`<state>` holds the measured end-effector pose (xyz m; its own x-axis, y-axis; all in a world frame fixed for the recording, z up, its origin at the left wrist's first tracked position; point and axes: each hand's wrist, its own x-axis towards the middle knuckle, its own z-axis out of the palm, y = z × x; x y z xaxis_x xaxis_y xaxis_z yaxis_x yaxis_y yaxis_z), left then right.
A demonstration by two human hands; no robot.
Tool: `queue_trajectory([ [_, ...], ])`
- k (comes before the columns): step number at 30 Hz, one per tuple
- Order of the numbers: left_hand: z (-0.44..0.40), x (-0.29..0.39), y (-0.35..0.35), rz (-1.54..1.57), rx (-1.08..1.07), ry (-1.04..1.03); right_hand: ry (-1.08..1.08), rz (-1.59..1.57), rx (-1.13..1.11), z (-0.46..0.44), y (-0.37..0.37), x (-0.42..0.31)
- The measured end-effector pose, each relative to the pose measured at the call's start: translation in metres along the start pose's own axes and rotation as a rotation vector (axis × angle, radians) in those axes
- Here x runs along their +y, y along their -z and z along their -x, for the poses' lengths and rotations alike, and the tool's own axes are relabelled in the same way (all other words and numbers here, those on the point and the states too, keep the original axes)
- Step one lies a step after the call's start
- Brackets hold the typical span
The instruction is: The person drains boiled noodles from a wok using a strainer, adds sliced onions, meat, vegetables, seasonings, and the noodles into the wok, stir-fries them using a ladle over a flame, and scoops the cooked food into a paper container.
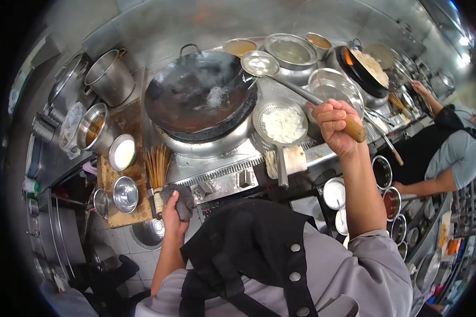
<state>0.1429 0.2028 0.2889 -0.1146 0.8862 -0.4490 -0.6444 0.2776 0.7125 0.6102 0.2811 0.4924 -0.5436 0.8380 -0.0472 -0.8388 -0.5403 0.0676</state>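
Observation:
My right hand (339,126) is closed around the handle of a ladle (260,63), near its wooden end. The ladle's round bowl is over the right rim of a large dark wok (193,105), from which steam or smoke rises. Folded in my left hand (173,215) is a dark grey cloth (180,201), below and left of the wok. A bamboo wok brush (156,164) stands beside that hand. Right of the wok, a perforated skimmer (281,145) holds white chopped pieces (284,126), its handle pointing towards me over a folded pale cloth (293,161).
Metal pots (110,78) and bowls (126,194) stand along the left counter. Bowls of liquid (290,50) line the back. Rightward, a co-worker (449,142) stands by another wok (367,68) with pale food in it. Several seasoning containers (334,193) are beside my right arm.

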Motion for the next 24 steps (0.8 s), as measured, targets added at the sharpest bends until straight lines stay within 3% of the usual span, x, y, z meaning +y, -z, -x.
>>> queue_trajectory([
  [4,0.004,-0.013,0.032,0.006,-0.025,0.061,0.085,0.201,0.173,0.042,0.01,0.006],
  [6,0.003,-0.018,0.044,-0.002,-0.007,0.094,0.22,0.543,0.501,0.056,0.012,0.01],
  [8,0.002,-0.021,0.046,-0.028,-0.025,0.131,0.259,0.7,0.599,0.064,0.021,0.015],
  [10,0.002,-0.023,0.043,-0.034,-0.031,0.168,0.227,1.273,0.812,0.072,0.034,0.017],
  [12,0.001,-0.024,0.033,-0.04,-0.036,0.201,0.177,1.449,0.878,0.083,0.049,0.012],
  [15,-0.004,-0.031,-0.005,-0.046,-0.148,0.34,0.192,2.015,0.965,0.097,0.059,-0.004],
  [16,-0.006,-0.034,-0.024,-0.048,-0.146,0.344,0.188,2.011,0.97,0.093,0.055,-0.009],
  [20,-0.019,-0.074,-0.113,-0.063,-0.606,0.609,0.405,1.997,0.932,0.048,0.031,-0.053],
  [24,-0.042,-0.135,-0.173,-0.011,-0.712,0.794,0.54,2.203,1.004,-0.034,0.044,-0.151],
])
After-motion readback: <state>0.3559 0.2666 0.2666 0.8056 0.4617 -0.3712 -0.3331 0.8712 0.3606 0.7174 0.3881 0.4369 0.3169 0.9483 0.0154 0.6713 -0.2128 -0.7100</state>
